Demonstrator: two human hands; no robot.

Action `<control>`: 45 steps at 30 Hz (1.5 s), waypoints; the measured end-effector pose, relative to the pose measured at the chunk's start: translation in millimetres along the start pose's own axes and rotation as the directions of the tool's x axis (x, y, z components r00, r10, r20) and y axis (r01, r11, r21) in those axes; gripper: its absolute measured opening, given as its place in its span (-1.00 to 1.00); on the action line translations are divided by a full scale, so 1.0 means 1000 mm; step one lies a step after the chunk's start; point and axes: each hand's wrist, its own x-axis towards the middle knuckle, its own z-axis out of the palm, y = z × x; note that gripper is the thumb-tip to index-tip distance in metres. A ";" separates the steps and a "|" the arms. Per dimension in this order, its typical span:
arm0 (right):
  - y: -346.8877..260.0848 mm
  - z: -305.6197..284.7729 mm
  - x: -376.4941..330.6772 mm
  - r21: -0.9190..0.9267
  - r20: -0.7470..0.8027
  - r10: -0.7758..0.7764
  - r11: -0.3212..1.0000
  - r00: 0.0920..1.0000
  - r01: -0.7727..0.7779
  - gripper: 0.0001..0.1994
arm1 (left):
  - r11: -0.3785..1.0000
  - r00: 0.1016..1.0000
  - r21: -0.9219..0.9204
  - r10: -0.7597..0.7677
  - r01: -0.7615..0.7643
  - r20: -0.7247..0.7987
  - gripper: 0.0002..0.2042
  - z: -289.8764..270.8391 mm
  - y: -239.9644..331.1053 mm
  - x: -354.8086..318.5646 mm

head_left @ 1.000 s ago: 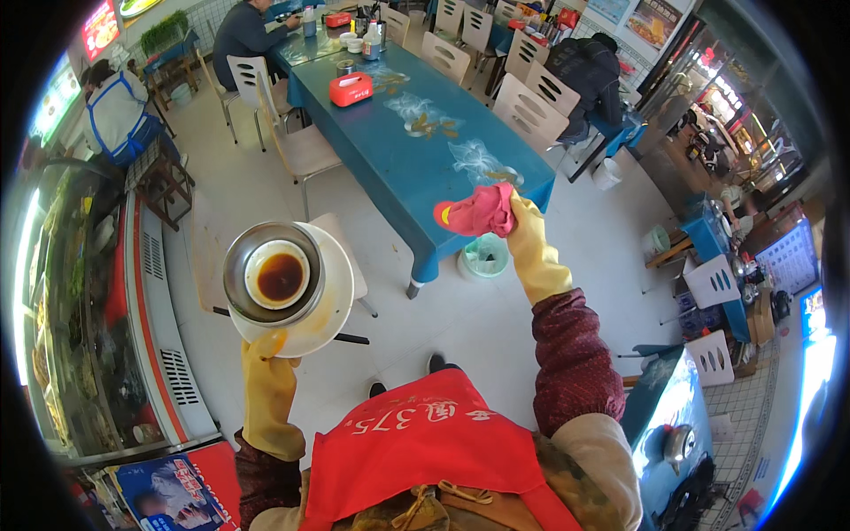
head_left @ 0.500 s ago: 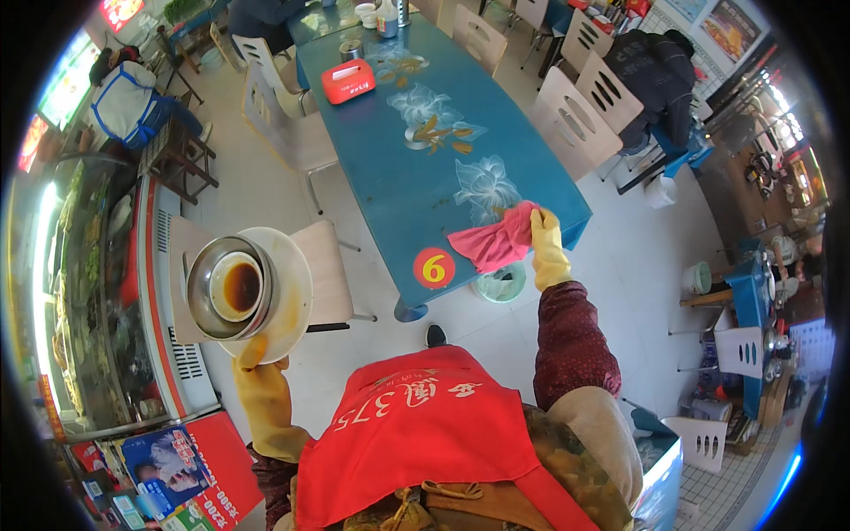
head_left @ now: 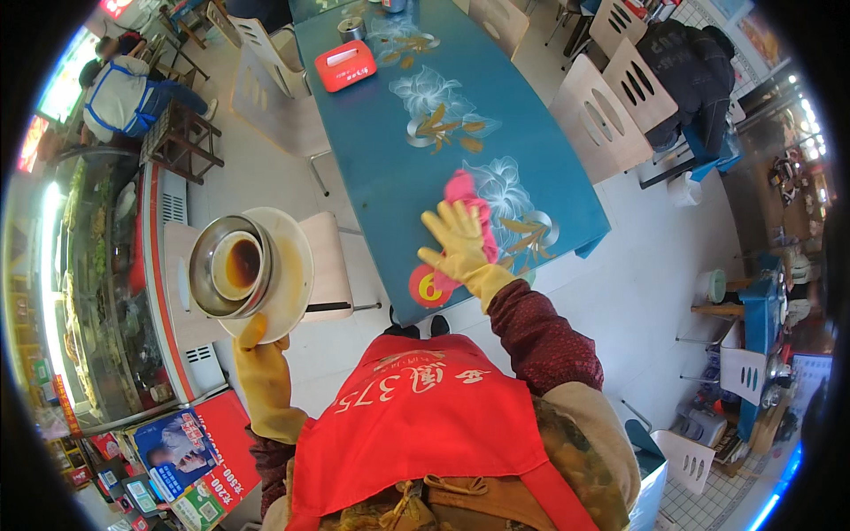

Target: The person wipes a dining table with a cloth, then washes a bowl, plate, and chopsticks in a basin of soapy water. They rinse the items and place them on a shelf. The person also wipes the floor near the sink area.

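Observation:
My left hand [head_left: 266,380], in a yellow rubber glove, grips the near rim of a white plate [head_left: 295,265] stained with brown sauce. On that plate sits a metal bowl [head_left: 203,276], and inside it a small white bowl [head_left: 221,283] with dark brown liquid. The stack is held left of the blue table [head_left: 367,168]. On the table's near end, my right hand [head_left: 462,245], gloved in yellow too, lies with fingers spread over a pink cloth [head_left: 459,188]. Part of the cloth is hidden beneath the glove.
A red tissue box [head_left: 345,67] and a metal can [head_left: 351,30] stand farther along the table. Pale chairs [head_left: 602,124] line both sides. A glass display case [head_left: 97,292] is at the left. Other people sit at the far left and far right.
My right hand has moved left and inward from the table's right corner, going from gripping the cloth to lying spread on it. The left hand still holds the dishes in nearly the same place.

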 end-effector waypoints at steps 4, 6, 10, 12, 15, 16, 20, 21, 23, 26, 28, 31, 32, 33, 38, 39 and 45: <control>-0.028 -0.012 0.010 0.079 0.039 -0.346 0.936 0.938 0.342 -0.21 | 0.998 1.000 -0.064 0.016 -0.018 -0.020 -0.91 0.004 -0.006 0.023; -0.027 -0.024 0.019 0.111 0.094 -0.373 0.925 0.923 0.363 -0.20 | 0.997 0.999 -0.066 0.027 -0.028 -0.019 -0.91 0.002 -0.008 0.035; -0.015 -0.029 0.035 0.070 0.091 -0.238 0.970 0.967 0.232 -0.21 | 1.000 1.000 0.002 0.013 -0.013 -0.007 -0.90 -0.007 -0.011 0.054; -0.021 -0.018 0.039 -0.013 0.023 -0.340 0.940 0.940 0.340 -0.21 | 0.999 0.999 0.028 0.017 -0.018 0.032 -0.90 -0.012 -0.010 0.063; -0.046 0.011 0.046 0.070 0.073 -0.445 0.895 0.893 0.440 -0.30 | 0.992 0.998 -0.110 -0.059 0.058 -0.006 -0.89 -0.014 -0.007 0.071; -0.055 0.020 0.051 0.083 0.095 -0.484 0.875 0.870 0.478 -0.33 | 0.996 0.998 -0.076 -0.053 0.049 -0.040 -0.89 -0.014 -0.007 0.072; -0.072 0.052 0.106 0.031 0.110 -0.509 0.860 0.854 0.509 -0.43 | 0.999 0.988 -0.031 0.018 -0.023 -0.154 -0.87 -0.017 -0.008 0.072; -0.071 0.057 0.125 0.011 0.034 -0.490 0.872 0.871 0.490 -0.49 | 0.999 0.986 0.011 0.040 -0.039 -0.161 -0.87 -0.020 -0.009 0.073; -0.062 0.063 0.159 -0.018 -0.046 -0.396 0.918 0.917 0.396 -0.52 | 0.994 0.982 -0.070 -0.092 0.082 -0.162 -0.87 -0.029 -0.011 0.078; -0.032 0.058 0.185 -0.178 -0.169 -0.166 0.975 0.972 0.135 -0.55 | 0.993 0.988 -0.058 -0.105 0.098 -0.113 -0.86 -0.041 -0.017 0.086; 0.001 0.045 0.192 -0.345 -0.296 -0.043 0.936 0.954 -0.065 -0.57 | 0.998 0.994 0.016 -0.059 0.060 -0.095 -0.87 -0.046 -0.022 0.091; 0.059 0.011 0.174 -0.391 -0.305 0.228 0.855 0.925 -0.340 -0.43 | 0.996 0.996 0.084 -0.026 0.033 -0.082 -0.84 -0.048 -0.027 0.099; 0.075 0.003 0.165 -0.425 -0.242 0.453 0.745 0.858 -0.514 -0.35 | 0.998 0.997 0.051 -0.035 0.038 -0.064 -0.84 -0.047 -0.028 0.103; 0.091 -0.010 0.150 -0.378 -0.191 0.585 0.697 0.788 -0.609 -0.27 | 0.999 0.999 0.015 -0.033 0.033 -0.039 -0.84 -0.046 -0.029 0.106; 0.081 -0.013 0.071 -0.453 -0.362 0.541 0.610 0.759 -0.650 -0.06 | 0.988 0.993 -0.113 -0.112 0.107 -0.038 -0.84 -0.034 -0.033 0.119; 0.065 -0.007 0.057 -0.506 -0.356 0.444 0.648 0.822 -0.569 -0.08 | 0.985 0.992 -0.130 -0.119 0.112 -0.046 -0.84 -0.030 -0.034 0.121; -0.021 0.017 0.071 -0.071 0.228 0.098 0.994 0.969 -0.084 -0.12 | 0.978 0.984 -0.181 -0.128 0.104 -0.127 -0.81 0.003 -0.041 0.131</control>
